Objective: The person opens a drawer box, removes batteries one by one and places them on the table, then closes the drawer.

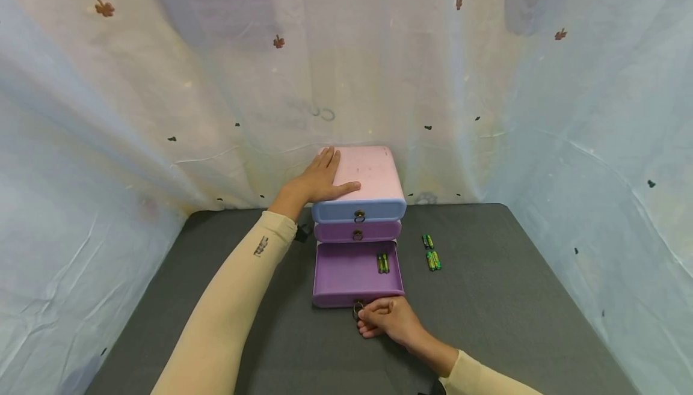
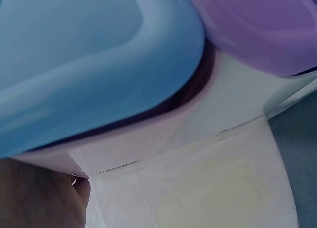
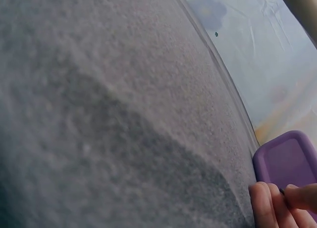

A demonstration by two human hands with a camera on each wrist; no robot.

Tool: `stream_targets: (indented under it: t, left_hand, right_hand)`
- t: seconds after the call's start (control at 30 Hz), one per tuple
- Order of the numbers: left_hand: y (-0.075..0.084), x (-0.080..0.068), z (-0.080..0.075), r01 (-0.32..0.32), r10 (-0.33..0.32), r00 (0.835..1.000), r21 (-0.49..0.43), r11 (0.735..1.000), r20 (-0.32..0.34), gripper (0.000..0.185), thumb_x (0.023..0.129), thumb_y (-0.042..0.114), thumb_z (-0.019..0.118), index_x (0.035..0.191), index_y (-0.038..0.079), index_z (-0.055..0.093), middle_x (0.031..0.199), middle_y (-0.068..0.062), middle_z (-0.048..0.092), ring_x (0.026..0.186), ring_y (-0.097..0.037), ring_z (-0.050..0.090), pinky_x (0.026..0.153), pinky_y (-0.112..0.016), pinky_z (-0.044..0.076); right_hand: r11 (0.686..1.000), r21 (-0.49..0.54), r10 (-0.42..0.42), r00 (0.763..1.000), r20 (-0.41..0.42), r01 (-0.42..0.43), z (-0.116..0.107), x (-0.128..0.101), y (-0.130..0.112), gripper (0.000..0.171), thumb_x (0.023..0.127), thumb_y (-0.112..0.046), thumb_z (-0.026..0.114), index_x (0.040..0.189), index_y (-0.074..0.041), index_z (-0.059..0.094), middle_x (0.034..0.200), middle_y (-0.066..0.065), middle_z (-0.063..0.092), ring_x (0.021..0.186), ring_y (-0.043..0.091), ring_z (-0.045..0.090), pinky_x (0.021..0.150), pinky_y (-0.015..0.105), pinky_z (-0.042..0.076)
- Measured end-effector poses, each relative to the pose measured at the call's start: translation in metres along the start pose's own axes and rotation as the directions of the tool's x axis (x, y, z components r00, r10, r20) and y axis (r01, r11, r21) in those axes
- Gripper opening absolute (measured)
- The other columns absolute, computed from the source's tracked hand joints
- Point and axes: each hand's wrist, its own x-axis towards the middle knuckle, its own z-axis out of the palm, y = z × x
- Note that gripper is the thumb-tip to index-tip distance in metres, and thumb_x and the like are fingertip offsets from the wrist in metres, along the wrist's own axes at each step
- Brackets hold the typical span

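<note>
While the cabinet (image 1: 370,174) was pressed from above by the left hand (image 1: 320,179), a ring (image 1: 355,311) on the front of the bottom drawer (image 1: 342,270) was pinched between the thumb and fingers of the right hand (image 1: 391,319). The left hand was laid flat, its fingers straight and curled round nothing; weight was presumably put there so that the shell would be steadied against any force at the front. The ring was gripped near the fingertips, probably because so thin a loop allowed no fuller hold. With the bottom drawer extended beyond the blue drawer (image 1: 332,211) and middle drawer (image 1: 333,232), its floor was exposed, and two batteries (image 1: 383,263) could be seen side by side near its right wall. Other batteries (image 1: 434,261) were set in two small groups on the table (image 1: 476,323), just right of the cabinet, apparently for easy reach by the right hand.
</note>
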Motion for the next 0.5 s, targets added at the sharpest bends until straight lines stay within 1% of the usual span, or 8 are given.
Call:
stream_targets:
  t: [0.3,0.5]
  left_hand:
    - [-0.0014,0.0004,0.0012,0.001,-0.001,1.0,-0.002,1.0,0.003,0.115,0.102,0.077,0.044,0.171,0.0,-0.005,0.178,-0.021,-0.013,0.165,-0.033,-0.014,0.135,-0.043,-0.005]
    - [0.0003,-0.0011,-0.0008,0.0,0.0,1.0,-0.002,1.0,0.006,0.114,0.102,0.077,0.043,0.17,0.0,-0.005,0.178,-0.023,-0.012,0.165,-0.034,-0.014,0.135,-0.043,-0.005]
  right_hand:
    - [1.0,0.004,0.009,1.0,-0.01,-0.009,0.0039,-0.0059,0.0011,0.023,0.1,-0.004,0.076,0.107,0.017,0.074,0.093,0.028,0.078,0.077,0.022,0.08,0.076,0.04,0.068]
    - [1.0,0.01,0.017,1.0,-0.01,-0.017,0.0054,-0.0101,0.0013,0.024,0.1,-0.005,0.077,0.107,0.017,0.074,0.094,0.029,0.078,0.077,0.022,0.08,0.076,0.04,0.068]
